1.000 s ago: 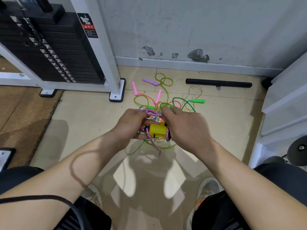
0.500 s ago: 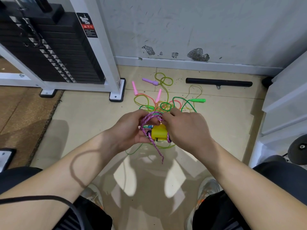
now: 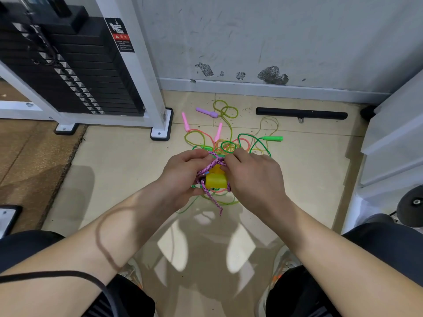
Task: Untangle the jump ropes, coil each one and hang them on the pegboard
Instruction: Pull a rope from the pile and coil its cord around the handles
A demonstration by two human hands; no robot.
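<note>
**Two hands meet over the yellow handle**

The person crouches with both hands held above the floor, and the yellow handle (image 3: 216, 180) sits between them, blocky and bright, its long axis running roughly away from the body. The purple rope (image 3: 207, 167), braided and flecked, loops over the top of that handle and down its left flank. One frayed-looking end (image 3: 216, 205) dangles below it.

The left hand (image 3: 183, 175) is curled round the bundle on the handle's left side, thumb tucked underneath. The right hand (image 3: 254, 177) closes in from the handle's right, its fingertips (image 3: 225, 160) pinching the purple strand just above the handle, almost touching the left hand's fingers. Both hands are equally near. As I judge it, the next move turns on that top strand, which lies crosswise to the handle and must pass over or round it.

Beyond the handle, on the tiles, lies the tangle (image 3: 229, 145) of thin green, yellow and orange cords with pink handles (image 3: 218, 132) and a green handle (image 3: 273, 138). No pegboard is in view.
</note>
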